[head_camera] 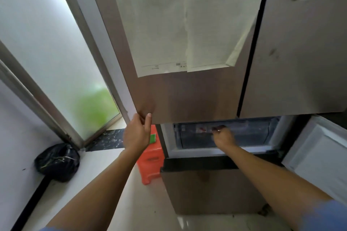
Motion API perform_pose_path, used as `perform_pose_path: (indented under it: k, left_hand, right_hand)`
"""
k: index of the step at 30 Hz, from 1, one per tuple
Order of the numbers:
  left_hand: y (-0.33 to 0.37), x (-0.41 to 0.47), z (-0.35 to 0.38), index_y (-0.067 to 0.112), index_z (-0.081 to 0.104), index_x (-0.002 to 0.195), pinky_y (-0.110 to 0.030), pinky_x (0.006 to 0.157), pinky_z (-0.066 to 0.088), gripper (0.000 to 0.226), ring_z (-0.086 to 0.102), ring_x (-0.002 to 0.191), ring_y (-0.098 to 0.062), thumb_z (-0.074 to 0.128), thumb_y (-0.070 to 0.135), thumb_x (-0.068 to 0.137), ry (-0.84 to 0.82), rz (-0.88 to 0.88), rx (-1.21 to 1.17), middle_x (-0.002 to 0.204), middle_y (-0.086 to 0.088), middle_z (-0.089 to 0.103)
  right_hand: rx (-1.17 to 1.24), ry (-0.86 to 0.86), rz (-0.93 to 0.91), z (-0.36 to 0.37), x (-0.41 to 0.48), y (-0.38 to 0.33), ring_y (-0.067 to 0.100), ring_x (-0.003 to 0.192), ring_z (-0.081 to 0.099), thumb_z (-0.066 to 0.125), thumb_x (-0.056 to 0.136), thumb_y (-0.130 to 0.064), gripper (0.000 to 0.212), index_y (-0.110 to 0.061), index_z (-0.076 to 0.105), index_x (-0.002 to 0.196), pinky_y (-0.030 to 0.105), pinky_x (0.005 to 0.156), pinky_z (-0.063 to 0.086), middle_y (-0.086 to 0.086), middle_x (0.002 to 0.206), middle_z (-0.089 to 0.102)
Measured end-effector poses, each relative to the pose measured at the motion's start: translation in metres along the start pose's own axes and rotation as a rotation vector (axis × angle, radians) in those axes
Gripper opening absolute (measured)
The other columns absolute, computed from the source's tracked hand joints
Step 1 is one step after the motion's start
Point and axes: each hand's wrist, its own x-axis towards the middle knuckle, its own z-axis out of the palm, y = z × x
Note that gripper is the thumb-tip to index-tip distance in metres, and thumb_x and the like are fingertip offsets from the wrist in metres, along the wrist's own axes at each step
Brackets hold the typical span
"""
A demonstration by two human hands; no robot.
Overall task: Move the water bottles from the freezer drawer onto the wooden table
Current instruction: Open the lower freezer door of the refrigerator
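Note:
A brown fridge fills the view. Below its upper doors a freezer compartment stands open, with a translucent freezer drawer (249,137) inside. Through the drawer's top front I can make out something blurred with a red and white label (201,129), possibly a water bottle. My right hand (223,137) reaches into the compartment, its fingers curled over the drawer's upper front edge. My left hand (137,137) pinches the bottom left corner of the upper left fridge door (187,95), thumb on the front. No wooden table is in view.
The freezer's white-lined door (319,155) is swung open at the right. A lower brown fridge door (206,189) is closed below the drawer. An orange plastic stool (150,163) stands left of the fridge. A black rubbish bag (57,162) lies on the ledge by the frosted window (56,62).

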Motion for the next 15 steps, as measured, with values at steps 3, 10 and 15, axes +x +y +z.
perform_pose_path:
  k: [3,10,15]
  left_hand:
    - [-0.013,-0.004,0.015,0.013,0.041,0.078,-0.032,0.057,0.028,0.033,0.045,0.061,-0.022,0.046,0.041,0.096,0.031,0.022,-0.041,0.067,-0.003,0.051]
    - [-0.041,-0.027,0.055,0.02,0.044,0.071,-0.02,0.052,0.03,0.036,0.057,0.062,-0.016,0.037,0.041,0.099,-0.159,-0.074,-0.157,0.07,-0.004,0.06]
    - [-0.042,-0.035,0.107,0.013,0.059,0.087,-0.044,0.068,0.057,0.041,0.065,0.068,-0.025,0.036,0.045,0.098,-0.432,-0.328,-0.398,0.076,-0.011,0.065]
  right_hand:
    - [0.27,-0.007,0.25,0.013,0.038,0.008,0.023,0.075,0.058,0.039,0.101,-0.032,0.037,-0.001,0.058,0.107,0.042,0.079,0.052,0.018,0.1,0.062]
    - [1.061,0.082,0.422,0.011,0.065,0.03,0.022,0.088,0.058,0.024,0.104,-0.03,0.048,-0.009,0.028,0.147,0.035,0.077,0.052,0.014,0.141,0.044]
    - [0.796,0.151,0.43,-0.002,0.105,0.051,0.033,0.132,0.04,0.04,0.093,-0.059,0.076,-0.007,0.027,0.148,0.036,0.108,0.035,0.018,0.15,0.036]
